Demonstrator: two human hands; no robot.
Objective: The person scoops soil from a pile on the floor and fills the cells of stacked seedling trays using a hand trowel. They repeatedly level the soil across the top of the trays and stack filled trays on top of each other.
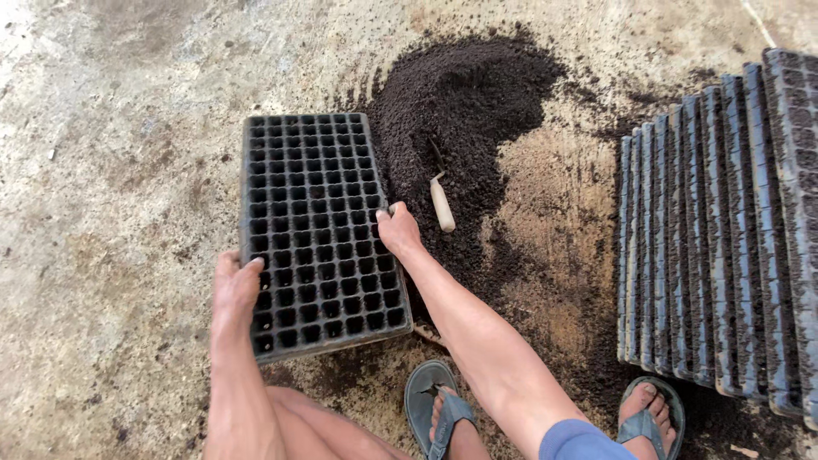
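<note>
A black plastic seedling tray [315, 230] with many small empty cells lies on the concrete floor in front of me. My left hand [234, 285] grips its left edge near the front corner. My right hand [397, 230] holds its right edge about halfway along. Just right of the tray is a heap of dark soil [464, 102], with a small trowel with a pale wooden handle [441, 204] stuck in it, close beyond my right hand.
A row of soil-filled black trays [724, 230] lies overlapped at the right. My feet in grey-blue flip-flops [434, 409] [652, 413] stand at the bottom edge. Loose soil is scattered around the heap on stained concrete [111, 170].
</note>
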